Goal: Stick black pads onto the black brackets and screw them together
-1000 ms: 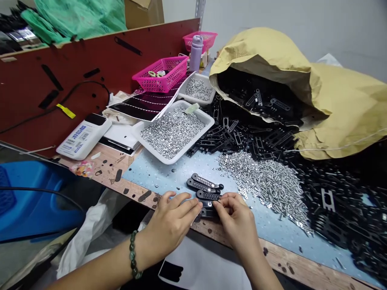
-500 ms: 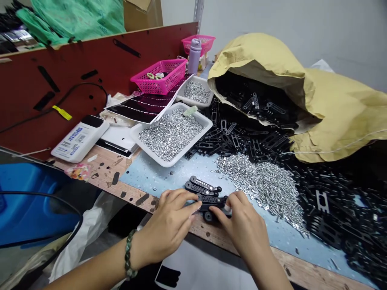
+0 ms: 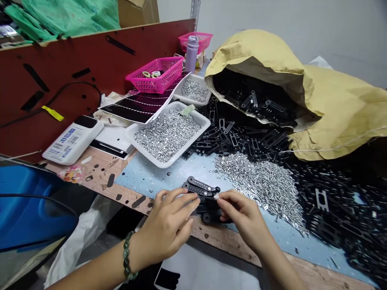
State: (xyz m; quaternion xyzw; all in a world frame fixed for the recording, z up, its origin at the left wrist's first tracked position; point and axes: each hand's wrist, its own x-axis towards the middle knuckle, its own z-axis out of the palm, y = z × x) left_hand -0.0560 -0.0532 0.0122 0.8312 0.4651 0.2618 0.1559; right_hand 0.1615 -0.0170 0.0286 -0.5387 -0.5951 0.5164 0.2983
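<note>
Black slotted plastic arms (image 3: 200,186) lie side by side at the front edge of the blue mat, with shiny screw heads showing. Nearest me is a lower arm with a round end (image 3: 207,218). My left hand (image 3: 169,221) is at their left side, fingers stretched out and apart; its fingertips lie against or just over the nearer arms. At their right end my right hand (image 3: 240,213) pinches a small whitish piece (image 3: 216,196) between thumb and forefinger. What the piece is, I cannot make out. Fingers partly cover the nearer arms.
Loose screws and nuts (image 3: 266,183) are heaped right of the hands. Behind stand a white tray of nuts (image 3: 154,160) and a smaller tray of screws (image 3: 208,96). Black parts (image 3: 329,213) spread along the right and spill from a yellow sack (image 3: 263,48). A pink basket (image 3: 151,84) sits farther back.
My right hand has come up and left off the nearer arm, now pinching the whitish piece above its end. My left fingers have lifted and spread. The view has shifted slightly.
</note>
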